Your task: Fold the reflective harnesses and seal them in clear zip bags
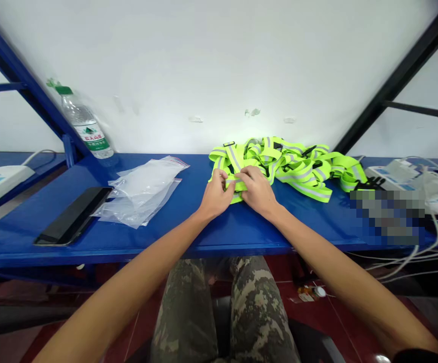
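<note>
On our blue table [173,237]: bottle [88,126]; phone [73,217]; clear bags [139,189]; our left hand [216,194] and right hand [256,189], both pinching a yellow-green strap [237,184] between them; more straps [302,169] heaped right, against the wall [219,75].

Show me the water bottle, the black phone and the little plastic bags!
Water bottle [90,132]: head view, on its label.
Black phone [73,216]: head view, middle of its dark screen.
Plastic bags [140,185]: head view, middle of the top bag.
</note>
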{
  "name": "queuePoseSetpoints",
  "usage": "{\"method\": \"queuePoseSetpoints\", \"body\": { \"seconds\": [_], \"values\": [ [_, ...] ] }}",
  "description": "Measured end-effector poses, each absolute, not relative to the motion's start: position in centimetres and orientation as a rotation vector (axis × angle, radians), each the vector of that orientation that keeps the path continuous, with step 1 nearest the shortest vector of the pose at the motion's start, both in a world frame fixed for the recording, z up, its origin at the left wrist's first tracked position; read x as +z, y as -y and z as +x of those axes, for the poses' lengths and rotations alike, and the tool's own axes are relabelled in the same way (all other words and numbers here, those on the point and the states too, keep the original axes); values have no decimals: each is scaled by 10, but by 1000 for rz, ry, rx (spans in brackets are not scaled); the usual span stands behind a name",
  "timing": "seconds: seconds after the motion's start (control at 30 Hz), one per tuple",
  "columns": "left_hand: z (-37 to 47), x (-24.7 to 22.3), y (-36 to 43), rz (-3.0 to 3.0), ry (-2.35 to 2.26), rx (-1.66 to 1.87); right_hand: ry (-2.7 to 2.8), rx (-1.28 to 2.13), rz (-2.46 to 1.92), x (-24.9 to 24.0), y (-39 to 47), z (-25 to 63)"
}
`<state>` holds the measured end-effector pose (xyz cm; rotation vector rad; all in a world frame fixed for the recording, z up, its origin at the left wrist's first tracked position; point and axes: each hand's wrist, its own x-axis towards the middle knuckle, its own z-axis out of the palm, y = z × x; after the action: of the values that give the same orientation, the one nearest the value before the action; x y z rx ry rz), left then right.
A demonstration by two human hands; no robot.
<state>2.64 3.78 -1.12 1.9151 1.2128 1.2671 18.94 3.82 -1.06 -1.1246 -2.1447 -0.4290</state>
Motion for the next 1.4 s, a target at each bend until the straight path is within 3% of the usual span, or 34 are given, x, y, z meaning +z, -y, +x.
{"method": "queuePoseSetpoints", "body": {
  "seconds": [0.23,0.47,1.07,1.4],
  "values": [
    [16,-6,-26,1876,-1398,1396,1957,-294,-1102,-15,-29,204],
    [12,-5,-21,1968,-1636,1156,2050,-128,-1143,-21,-32,204],
    [21,-5,-25,2556,-1814,767,2417,-176,-947,-22,-20,195],
    [6,-10,-24,2746,-1541,818,2459,-64,-872,-26,-27,196]
  ]
}}
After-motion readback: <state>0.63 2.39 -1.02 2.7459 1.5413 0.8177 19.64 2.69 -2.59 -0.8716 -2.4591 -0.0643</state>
